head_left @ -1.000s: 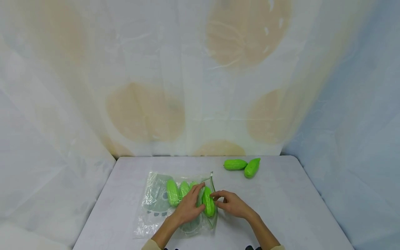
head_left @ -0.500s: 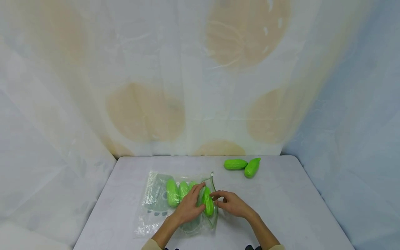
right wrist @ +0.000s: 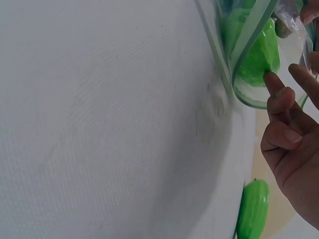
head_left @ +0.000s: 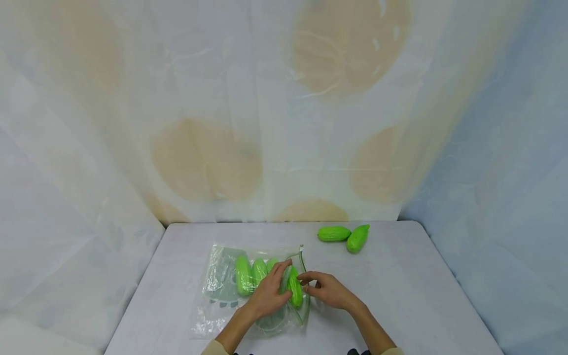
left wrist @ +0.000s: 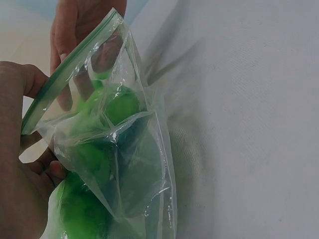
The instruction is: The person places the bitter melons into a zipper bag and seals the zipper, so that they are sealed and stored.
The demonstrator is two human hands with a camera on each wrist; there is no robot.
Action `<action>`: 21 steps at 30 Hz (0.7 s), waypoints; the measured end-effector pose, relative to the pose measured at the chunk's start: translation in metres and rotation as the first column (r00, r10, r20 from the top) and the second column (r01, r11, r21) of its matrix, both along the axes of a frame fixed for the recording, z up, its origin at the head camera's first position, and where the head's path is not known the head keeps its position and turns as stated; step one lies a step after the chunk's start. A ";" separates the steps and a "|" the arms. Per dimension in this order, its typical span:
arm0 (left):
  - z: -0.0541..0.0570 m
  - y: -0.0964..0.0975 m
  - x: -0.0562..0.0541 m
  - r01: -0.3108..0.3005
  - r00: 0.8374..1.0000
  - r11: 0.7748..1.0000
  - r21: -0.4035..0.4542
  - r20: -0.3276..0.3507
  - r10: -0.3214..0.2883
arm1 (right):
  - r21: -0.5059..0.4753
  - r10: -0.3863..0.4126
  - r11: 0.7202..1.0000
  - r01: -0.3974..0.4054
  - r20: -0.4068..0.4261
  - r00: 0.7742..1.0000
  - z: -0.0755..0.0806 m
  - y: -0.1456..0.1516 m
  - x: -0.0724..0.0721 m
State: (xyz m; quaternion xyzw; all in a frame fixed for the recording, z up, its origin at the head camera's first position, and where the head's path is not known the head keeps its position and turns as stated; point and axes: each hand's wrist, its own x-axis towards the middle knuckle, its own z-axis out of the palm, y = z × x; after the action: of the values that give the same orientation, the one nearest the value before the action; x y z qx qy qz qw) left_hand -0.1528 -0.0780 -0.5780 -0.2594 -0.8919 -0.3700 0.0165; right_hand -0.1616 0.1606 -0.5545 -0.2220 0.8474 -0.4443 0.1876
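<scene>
A clear zip bag (head_left: 222, 283) with a printed pattern lies on the table, its mouth turned right. Several green gourds (head_left: 243, 276) lie inside it. My left hand (head_left: 268, 293) reaches over the bag; in the left wrist view its fingers grip the bag's green zip edge (left wrist: 70, 69), lifting it. One more ribbed gourd (head_left: 295, 288) is just inside the mouth. My right hand (head_left: 328, 292) is at the opening, and in the right wrist view an extended finger (right wrist: 274, 84) touches that gourd's end. The left palm hides part of the bag's contents.
Two loose green gourds (head_left: 335, 233) (head_left: 357, 239) lie together near the table's back edge, right of centre. The white table (head_left: 399, 296) is bounded by hanging patterned sheets (head_left: 266, 148) at the back and sides.
The gourd at the mouth and those inside the bag have shifted slightly left. The right fingertips have followed a little leftward; the left hand stays where it was.
</scene>
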 end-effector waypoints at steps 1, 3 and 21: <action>0.000 0.000 0.000 -0.001 1.000 1.000 0.000 0.001 0.001 | -0.003 0.001 1.000 -0.001 0.002 1.000 0.000 0.000 0.000; 0.001 0.000 0.000 -0.002 1.000 1.000 -0.002 -0.003 0.002 | -0.008 0.005 1.000 -0.005 0.007 1.000 0.000 -0.001 0.000; 0.002 -0.001 0.001 0.004 1.000 1.000 0.014 0.004 -0.004 | -0.058 0.036 0.998 -0.036 0.009 0.999 -0.006 -0.004 -0.002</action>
State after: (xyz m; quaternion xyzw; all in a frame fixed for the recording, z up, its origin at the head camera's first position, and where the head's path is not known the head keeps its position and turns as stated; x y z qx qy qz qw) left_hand -0.1518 -0.0792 -0.5759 -0.2601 -0.8890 -0.3766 0.0157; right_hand -0.1637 0.1568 -0.5609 -0.2403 0.8291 -0.4664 0.1935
